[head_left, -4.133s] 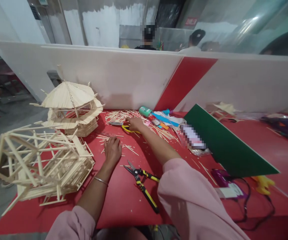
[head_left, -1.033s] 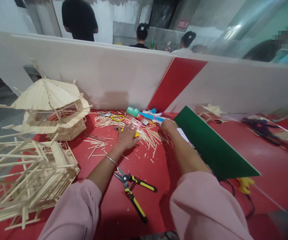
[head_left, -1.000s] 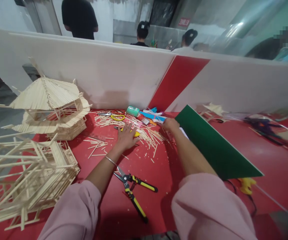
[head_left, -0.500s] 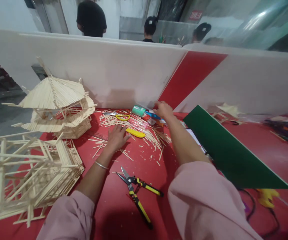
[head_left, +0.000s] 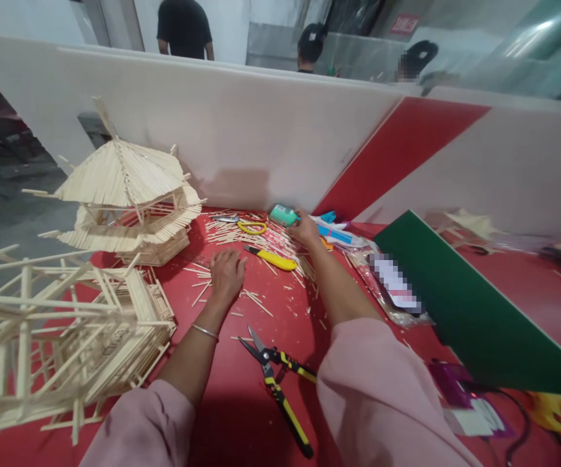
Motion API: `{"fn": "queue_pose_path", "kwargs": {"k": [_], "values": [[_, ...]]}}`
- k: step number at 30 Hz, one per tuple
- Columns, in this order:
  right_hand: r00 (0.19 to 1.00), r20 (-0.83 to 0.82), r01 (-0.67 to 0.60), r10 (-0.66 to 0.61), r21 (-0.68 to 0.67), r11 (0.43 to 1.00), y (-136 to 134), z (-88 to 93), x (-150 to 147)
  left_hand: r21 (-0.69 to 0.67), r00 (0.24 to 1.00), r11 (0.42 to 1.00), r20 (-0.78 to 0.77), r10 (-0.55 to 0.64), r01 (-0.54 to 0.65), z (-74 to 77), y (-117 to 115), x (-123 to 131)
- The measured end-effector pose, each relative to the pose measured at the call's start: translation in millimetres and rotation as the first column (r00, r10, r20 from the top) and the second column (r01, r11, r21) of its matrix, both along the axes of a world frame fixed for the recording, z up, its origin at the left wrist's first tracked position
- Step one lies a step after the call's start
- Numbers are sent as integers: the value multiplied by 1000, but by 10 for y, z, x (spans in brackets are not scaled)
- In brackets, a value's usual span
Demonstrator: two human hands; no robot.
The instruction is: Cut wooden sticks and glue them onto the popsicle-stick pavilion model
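My left hand (head_left: 226, 275) lies flat on the red table (head_left: 241, 389), fingers spread among loose wooden sticks (head_left: 261, 240). A yellow utility knife (head_left: 271, 258) lies just right of it. My right hand (head_left: 304, 229) reaches to the back of the table, next to a small green tube (head_left: 283, 215) and a pile of coloured packets (head_left: 336, 233). Its fingers curl downward; what they hold, if anything, is hidden.
Two stick-built model houses stand at left, one with a pagoda roof (head_left: 127, 194) and an open frame (head_left: 61, 331). Yellow-black snips (head_left: 277, 383) lie near me, yellow-handled scissors (head_left: 244, 225) at the back. A green board (head_left: 475, 305) leans at right. People stand beyond the white-red partition (head_left: 270, 143).
My right hand drew back left from the green board's corner to the packets by the green tube. My left hand slid slightly toward me, off the yellow knife.
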State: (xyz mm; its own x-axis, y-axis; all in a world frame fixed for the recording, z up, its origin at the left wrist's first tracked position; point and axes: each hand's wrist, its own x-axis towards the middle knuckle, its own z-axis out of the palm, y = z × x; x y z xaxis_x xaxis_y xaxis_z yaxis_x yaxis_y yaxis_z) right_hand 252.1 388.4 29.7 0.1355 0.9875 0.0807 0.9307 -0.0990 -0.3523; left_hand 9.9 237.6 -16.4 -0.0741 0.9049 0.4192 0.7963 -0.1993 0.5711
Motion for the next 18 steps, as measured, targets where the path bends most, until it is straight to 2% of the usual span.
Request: {"fn": "queue_pose_path", "kwargs": {"k": [5, 7, 10, 11, 12, 13, 14, 15, 17, 18], "values": [[991, 94, -91, 93, -17, 996, -73, -21, 87, -102, 1000, 995, -2, 17, -18, 26, -14, -43], [989, 120, -78, 84, -48, 996, -141, 28, 37, -131, 1000, 991, -1, 15, -15, 46, -25, -54], [984, 174, -50, 41, 47, 998, -315, 153, -198, -105, 999, 994, 27, 24, -21, 114, -50, -35], [981, 176, -103, 88, 78, 992, -393, 196, -316, -77, 999, 997, 44, 32, -28, 148, -65, -17], [967, 163, -211, 196, 79, 974, -480, 235, -448, -46, 997, 998, 62, 41, -38, 186, -86, 5], [925, 135, -363, 355, 44, 931, -574, 265, -587, -18, 996, 999, 80, 49, -47, 223, -118, 30], [849, 89, -523, 521, -8, 852, -671, 286, -727, 3, 994, 999, 97, 50, -51, 256, -164, 54], [747, 36, -661, 664, -58, 748, -770, 297, -862, 16, 992, 999, 113, 47, -49, 280, -226, 75], [574, -42, -817, 818, -108, 567, -957, 293, -1103, 21, 985, 999, 166, 42, -46, 281, -403, 94], [522, -53, -850, 852, -115, 514, -1041, 283, -1205, 16, 976, 998, 211, 59, -63, 252, -516, 89]]}}
